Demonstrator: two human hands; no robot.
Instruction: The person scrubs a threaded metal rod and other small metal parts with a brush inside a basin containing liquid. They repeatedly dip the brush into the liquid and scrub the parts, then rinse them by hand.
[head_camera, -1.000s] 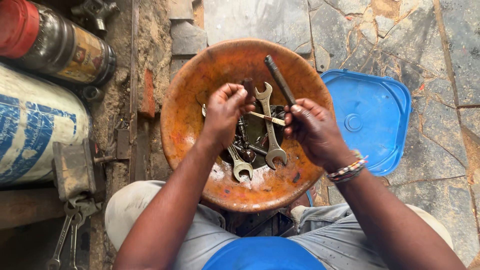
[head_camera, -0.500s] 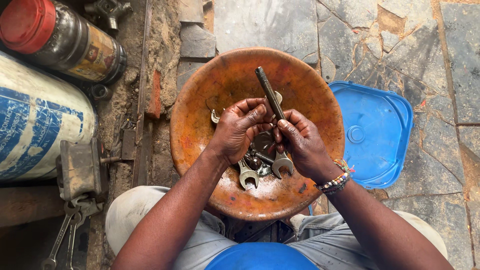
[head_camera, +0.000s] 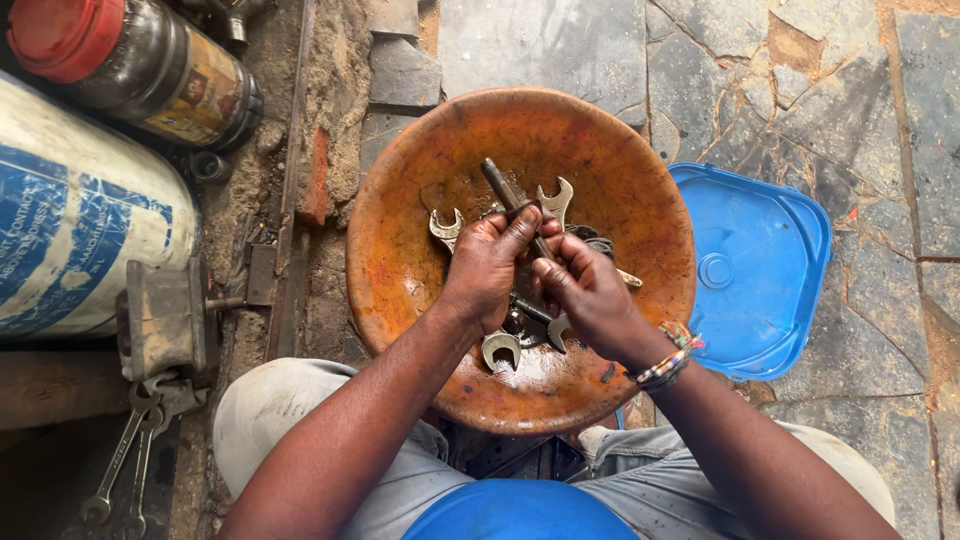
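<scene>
A rusty orange metal bowl (head_camera: 420, 200) sits on the ground between my knees. Several open-ended spanners (head_camera: 500, 348) lie in its bottom. Both my hands are over the middle of the bowl, side by side. My left hand (head_camera: 490, 265) and my right hand (head_camera: 585, 290) together grip a dark metal rod (head_camera: 500, 188) that sticks up and away to the upper left from between the fingers. Two spanner heads (head_camera: 553, 200) show just beyond my fingers. A beaded bracelet (head_camera: 668, 362) is on my right wrist.
A blue plastic lid (head_camera: 760, 265) lies on the stone paving right of the bowl. At the left lie a large white and blue cylinder (head_camera: 80, 230), a dark jar with a red cap (head_camera: 130, 60), a metal vise block (head_camera: 165, 318) and hanging spanners (head_camera: 125, 470).
My hands have drawn closer together around the rod over the bowl's middle. A second ago they were apart, among the spanners.
</scene>
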